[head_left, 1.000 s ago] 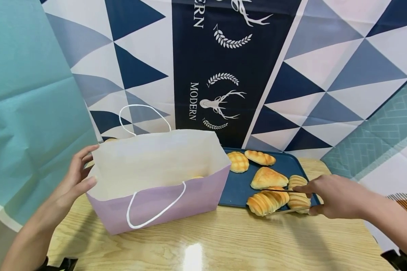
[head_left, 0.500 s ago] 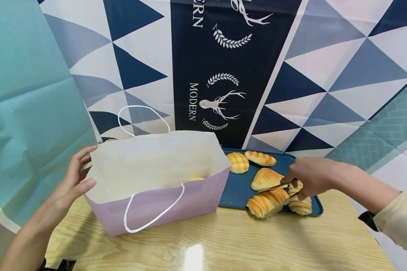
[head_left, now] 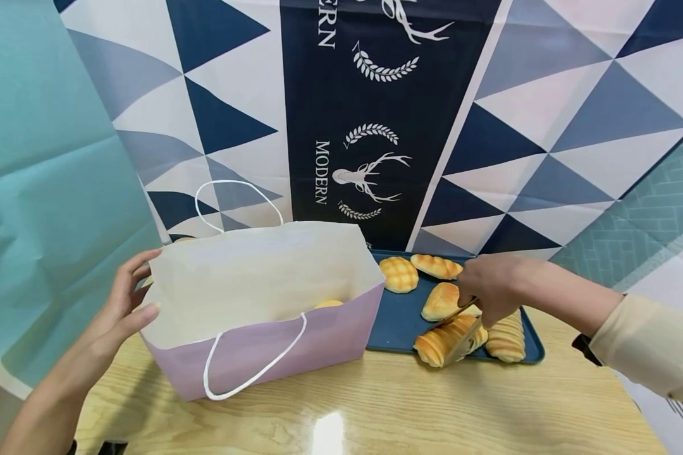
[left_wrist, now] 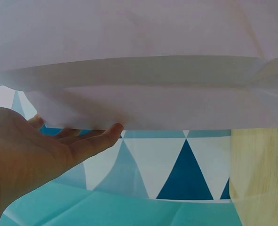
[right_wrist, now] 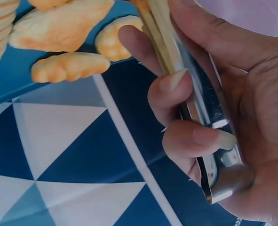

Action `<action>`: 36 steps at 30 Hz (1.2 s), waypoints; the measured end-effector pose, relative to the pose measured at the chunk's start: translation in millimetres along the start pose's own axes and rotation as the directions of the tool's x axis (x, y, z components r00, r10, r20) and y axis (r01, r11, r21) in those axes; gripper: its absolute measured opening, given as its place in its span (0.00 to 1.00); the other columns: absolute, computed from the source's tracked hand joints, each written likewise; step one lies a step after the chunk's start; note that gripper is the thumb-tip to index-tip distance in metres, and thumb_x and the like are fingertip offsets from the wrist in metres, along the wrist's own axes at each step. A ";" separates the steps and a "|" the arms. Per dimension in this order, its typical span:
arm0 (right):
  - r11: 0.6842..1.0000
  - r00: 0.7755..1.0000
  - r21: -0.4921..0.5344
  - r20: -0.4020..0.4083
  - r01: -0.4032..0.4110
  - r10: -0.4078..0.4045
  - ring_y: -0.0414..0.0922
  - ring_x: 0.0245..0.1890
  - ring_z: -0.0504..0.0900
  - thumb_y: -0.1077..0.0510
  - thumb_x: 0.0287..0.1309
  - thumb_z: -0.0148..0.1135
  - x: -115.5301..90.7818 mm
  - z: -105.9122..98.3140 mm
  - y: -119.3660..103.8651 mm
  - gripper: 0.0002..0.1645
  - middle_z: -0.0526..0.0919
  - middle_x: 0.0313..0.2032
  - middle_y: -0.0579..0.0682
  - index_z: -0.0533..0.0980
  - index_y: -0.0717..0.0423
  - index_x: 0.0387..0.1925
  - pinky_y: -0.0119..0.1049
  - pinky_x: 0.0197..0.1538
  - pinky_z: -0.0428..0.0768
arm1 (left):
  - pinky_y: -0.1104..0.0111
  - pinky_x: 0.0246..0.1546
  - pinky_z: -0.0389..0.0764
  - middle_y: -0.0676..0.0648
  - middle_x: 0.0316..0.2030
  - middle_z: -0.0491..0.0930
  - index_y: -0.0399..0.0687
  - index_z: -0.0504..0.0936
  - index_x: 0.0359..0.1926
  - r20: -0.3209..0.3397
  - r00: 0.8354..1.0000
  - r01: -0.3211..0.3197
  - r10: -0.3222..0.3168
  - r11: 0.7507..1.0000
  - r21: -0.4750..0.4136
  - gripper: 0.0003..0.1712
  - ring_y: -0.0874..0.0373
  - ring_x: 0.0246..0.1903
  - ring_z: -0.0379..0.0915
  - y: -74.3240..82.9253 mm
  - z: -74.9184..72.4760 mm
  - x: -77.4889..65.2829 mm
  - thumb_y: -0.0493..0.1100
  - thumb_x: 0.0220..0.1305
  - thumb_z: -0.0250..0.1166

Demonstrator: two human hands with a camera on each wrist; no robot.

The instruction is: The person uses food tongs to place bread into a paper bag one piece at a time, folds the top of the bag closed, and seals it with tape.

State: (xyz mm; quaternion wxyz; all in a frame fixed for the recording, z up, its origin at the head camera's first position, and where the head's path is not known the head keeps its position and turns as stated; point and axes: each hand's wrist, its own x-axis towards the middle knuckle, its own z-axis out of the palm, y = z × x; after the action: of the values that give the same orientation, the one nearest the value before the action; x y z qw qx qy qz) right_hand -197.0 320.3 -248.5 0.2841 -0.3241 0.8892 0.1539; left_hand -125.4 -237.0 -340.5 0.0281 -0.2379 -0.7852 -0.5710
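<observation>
Holding breads (head_left: pixel 441 302), the blue tray (head_left: pixel 395 322) sits beside a lilac bag (head_left: pixel 319 344).

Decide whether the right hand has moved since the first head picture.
Yes. Judged against the tray, the right hand has moved left and farther up the view.

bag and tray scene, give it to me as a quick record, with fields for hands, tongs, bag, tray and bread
left hand: at the left rim of the bag
right hand: holds the tongs
tongs: one arm on each side of the front roll; firmness of grip unclear
bag: lilac, upright, top open
in bag: yellow thing, mostly hidden
tray: blue, right of the bag
bread on tray: five pieces visible, front roll included
</observation>
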 end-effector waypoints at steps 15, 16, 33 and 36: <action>0.999 0.999 -0.051 -0.045 0.000 -0.002 0.36 0.19 0.69 0.59 0.53 0.78 -8.0 0.0 -8.4 0.11 0.74 0.19 0.36 0.84 0.39 0.26 0.33 0.25 0.71 | 0.74 0.56 0.66 0.46 0.76 0.48 0.61 0.43 0.85 0.002 1.000 -0.006 0.006 1.000 -0.001 0.42 0.51 0.72 0.53 8.4 -0.3 -1.6 0.35 0.78 0.46; 0.999 0.999 -0.040 -0.045 0.000 -0.001 0.36 0.19 0.69 0.59 0.54 0.79 -8.6 -0.2 -8.6 0.12 0.74 0.18 0.36 0.83 0.39 0.25 0.33 0.25 0.70 | 0.74 0.56 0.66 0.46 0.76 0.48 0.61 0.43 0.85 0.001 1.000 -0.004 0.004 1.000 0.001 0.42 0.51 0.72 0.53 8.1 -0.4 -1.4 0.35 0.78 0.46; 0.986 0.997 0.164 -0.078 0.009 0.004 0.40 0.34 0.86 0.51 0.61 0.78 -24.0 -11.4 -8.9 0.15 0.89 0.39 0.41 0.90 0.49 0.49 0.39 0.36 0.85 | 0.74 0.55 0.66 0.47 0.76 0.48 0.60 0.44 0.85 0.000 1.000 -0.012 0.012 1.000 -0.013 0.42 0.52 0.73 0.53 3.1 -1.5 -1.6 0.34 0.77 0.47; 0.978 0.994 0.207 -0.106 -0.002 0.025 0.45 0.40 0.89 0.50 0.63 0.76 -28.2 -13.8 -7.3 0.19 0.90 0.45 0.44 0.89 0.51 0.53 0.42 0.39 0.86 | 0.74 0.56 0.67 0.46 0.76 0.49 0.60 0.44 0.85 0.002 1.000 -0.023 0.023 1.000 -0.021 0.42 0.52 0.73 0.54 3.1 -1.4 -1.1 0.34 0.77 0.46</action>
State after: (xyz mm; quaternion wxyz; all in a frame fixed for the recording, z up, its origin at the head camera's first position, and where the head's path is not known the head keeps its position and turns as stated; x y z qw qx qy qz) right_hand -180.0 322.3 -221.1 0.2669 -0.2946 0.9165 0.0449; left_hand -123.5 -237.9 -337.7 0.0314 -0.2480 -0.7765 -0.5784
